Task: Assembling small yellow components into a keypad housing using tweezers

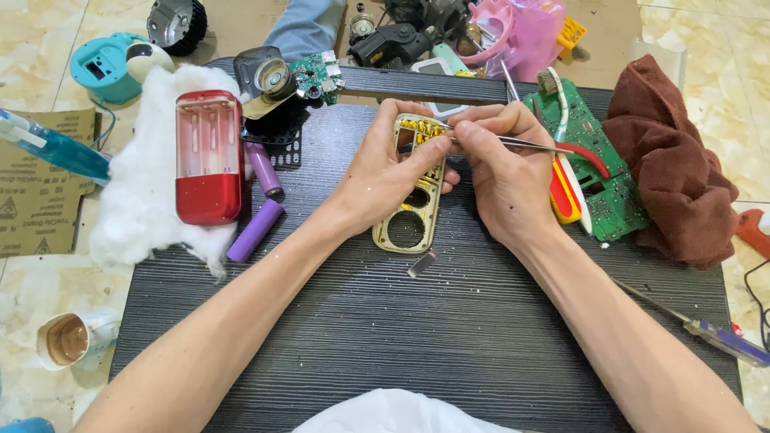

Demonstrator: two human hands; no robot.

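My left hand (383,172) grips a gold-coloured plastic frame (407,228) with round holes, holding it tilted above the dark ribbed board (417,321). Small yellow parts sit at the frame's top end (417,127). My right hand (501,172) pinches metal tweezers (529,144), whose tip reaches the yellow parts at the frame's top. Both hands meet over the middle back of the board.
A red battery case (208,156) lies on white cotton (140,208), beside two purple cells (257,228). A green circuit board (609,184), a toothbrush (561,128), red-handled pliers and a brown cloth (674,176) sit right. A screwdriver (722,337) and a small metal piece (422,263) lie nearer me.
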